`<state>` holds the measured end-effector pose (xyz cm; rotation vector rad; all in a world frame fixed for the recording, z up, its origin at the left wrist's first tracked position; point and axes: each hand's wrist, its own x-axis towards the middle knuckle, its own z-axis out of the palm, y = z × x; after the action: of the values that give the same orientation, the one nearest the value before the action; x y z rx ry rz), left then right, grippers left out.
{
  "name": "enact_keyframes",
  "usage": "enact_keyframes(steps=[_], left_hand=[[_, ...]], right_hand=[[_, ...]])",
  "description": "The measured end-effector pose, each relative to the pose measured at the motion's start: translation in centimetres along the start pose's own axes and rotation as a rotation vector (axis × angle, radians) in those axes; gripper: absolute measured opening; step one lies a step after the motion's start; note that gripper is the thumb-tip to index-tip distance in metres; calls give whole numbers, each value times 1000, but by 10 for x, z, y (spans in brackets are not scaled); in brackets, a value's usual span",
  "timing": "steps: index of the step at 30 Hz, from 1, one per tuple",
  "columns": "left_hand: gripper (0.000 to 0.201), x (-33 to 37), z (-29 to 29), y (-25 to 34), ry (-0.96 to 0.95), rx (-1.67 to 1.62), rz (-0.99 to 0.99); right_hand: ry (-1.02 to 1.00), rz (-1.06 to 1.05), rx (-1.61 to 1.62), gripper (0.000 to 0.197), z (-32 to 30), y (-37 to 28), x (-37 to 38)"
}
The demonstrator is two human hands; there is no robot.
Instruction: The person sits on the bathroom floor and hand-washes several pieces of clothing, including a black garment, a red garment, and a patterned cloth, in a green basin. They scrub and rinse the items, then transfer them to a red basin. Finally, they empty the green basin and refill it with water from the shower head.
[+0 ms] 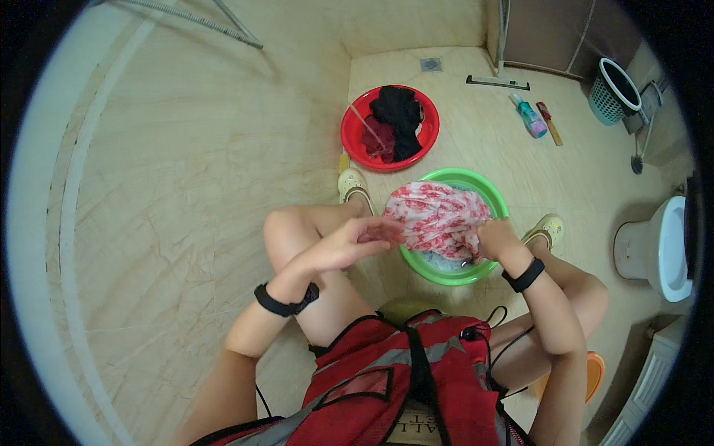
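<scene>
Vest (462, 368), patterned cloth (435, 214), beige bathroom floor (558, 189)

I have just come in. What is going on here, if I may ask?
The person's right hand grips a red-and-white patterned cloth over a green basin of sudsy water. The left hand is partly open at the cloth's left side; whether it touches is unclear. Farther off, a red basin holds a black cloth and a dark-red one.

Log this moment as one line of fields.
left hand: open at patterned cloth, contact unclear | right hand: closed on cloth | cloth: over green basin with suds | nearby: red basin holding dark clothes
</scene>
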<state>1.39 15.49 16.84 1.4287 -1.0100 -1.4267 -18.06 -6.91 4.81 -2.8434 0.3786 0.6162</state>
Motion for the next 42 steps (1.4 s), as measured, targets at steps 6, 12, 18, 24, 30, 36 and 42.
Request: enact_keyframes(steps=[6, 12, 18, 24, 30, 36, 42], left_hand=[[32, -59, 2, -1, 241, -138, 25], [29, -82, 4, 6, 337, -186, 50], [28, -87, 12, 5, 364, -187, 73], [29, -83, 18, 0, 368, -220, 63], [28, -73, 20, 7, 362, -200, 51], [29, -64, 22, 4, 332, -201, 41], [27, -34, 22, 0, 288, -186, 80]], right_hand=[[1, 28, 84, 32, 6, 2, 7], [117, 29, 102, 30, -6, 3, 9], [62, 83, 135, 35, 0, 6, 5], [37, 83, 152, 36, 21, 22, 8], [14, 141, 133, 33, 17, 24, -1], [-4, 140, 169, 31, 31, 28, 1], [3, 187, 259, 35, 28, 42, 4]])
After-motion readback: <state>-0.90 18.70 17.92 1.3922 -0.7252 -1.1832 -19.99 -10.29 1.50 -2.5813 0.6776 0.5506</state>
